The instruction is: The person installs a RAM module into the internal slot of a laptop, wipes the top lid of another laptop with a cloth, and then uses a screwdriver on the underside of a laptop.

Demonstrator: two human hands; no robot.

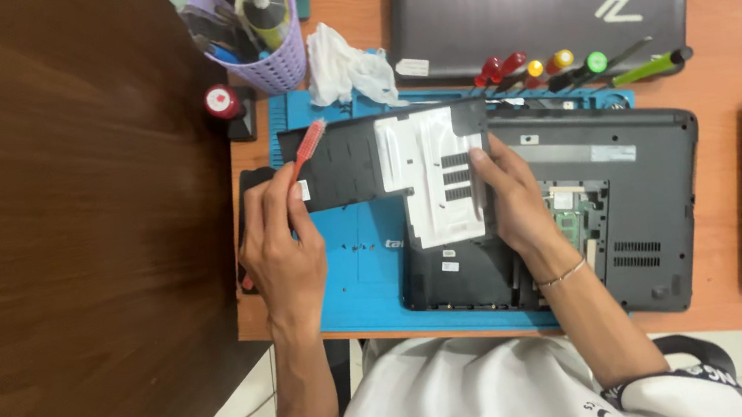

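**Above the open laptop, a cover panel gets brushed**

Over the blue mat (368,287), the person holds a dark cover panel (384,162) lifted off the overturned laptop (629,199), whose exposed bay lies just beside the mat's right half. The right hand (511,197) is clamped on the panel's right edge, thumb on top, steadying it. The left hand (284,251) is closed around a red brush (308,147), its bristled head touching the panel's upper left corner.

Judging from this, the brushing would go best with short strokes directed away from the open bay, so dust falls onto the mat rather than the board. Keeping the panel tilted and firmly pinched should stop it flexing. Screwdrivers (565,64) lie beyond the laptop, a lilac tool basket (270,57) beyond the mat's far left corner.
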